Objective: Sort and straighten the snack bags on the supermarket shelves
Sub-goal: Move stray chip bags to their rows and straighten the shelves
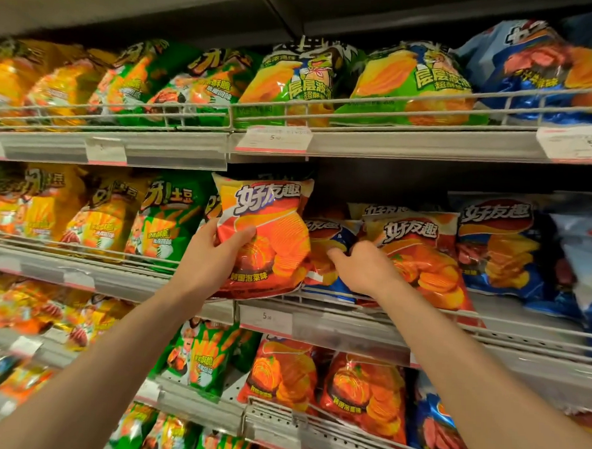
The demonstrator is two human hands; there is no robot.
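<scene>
On the middle shelf [351, 325], 1 held bag [266, 236] stands left of a leaning bag [423, 262].

In front of you the middle shelf [351, 325], with its wire front rail and a price tag [265, 317], carries yellow and green bags [164, 217] on the left, a blue bag [323, 256] lying between two orange bags [423, 258], and blue bags [502, 249] to the right.

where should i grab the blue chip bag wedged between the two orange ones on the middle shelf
Take the blue chip bag by its exposed upper front, coming straight in from the front. Orange bags overlap both sides, and the right hand already reaches there.
</scene>
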